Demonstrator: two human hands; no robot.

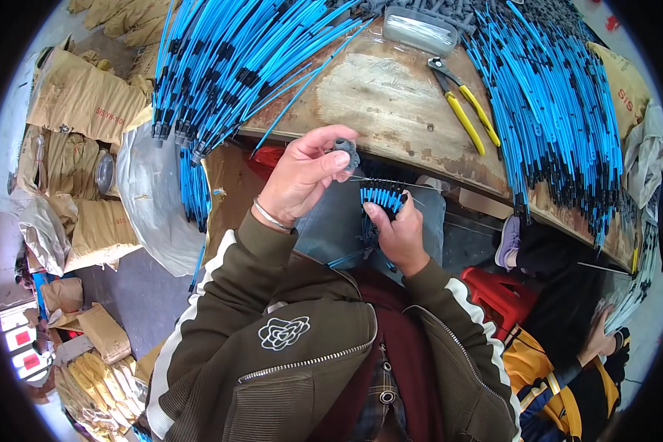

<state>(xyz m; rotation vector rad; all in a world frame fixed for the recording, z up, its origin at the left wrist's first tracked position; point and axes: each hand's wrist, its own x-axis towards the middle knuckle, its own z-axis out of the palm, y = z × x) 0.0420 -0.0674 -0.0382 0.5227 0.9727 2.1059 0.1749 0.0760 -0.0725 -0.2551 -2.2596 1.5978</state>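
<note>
Between the thumb and fingers of my left hand [300, 173] is a small dark grey plastic fitting [342, 149] with a round opening on top. My right hand [399, 234] is wrapped round a bundle of thin blue tubes [380, 195] with black ends, fanned out in a row. A thin, light strand runs along the black ends, toward the fitting; whether it joins the fitting I cannot tell. Both hands are in front of the wooden table's near edge, above my lap, with the fitting slightly higher and left of the bundle.
On the worn wooden table [376, 92] lie yellow-handled pliers [464, 107], a clear plastic box [420, 29] and big heaps of blue tubes [236, 62] [549, 110] at both sides. Paper sacks [85, 96] stand left. At right are a red stool [497, 295] and another person's hand [599, 340] holding pale tubes.
</note>
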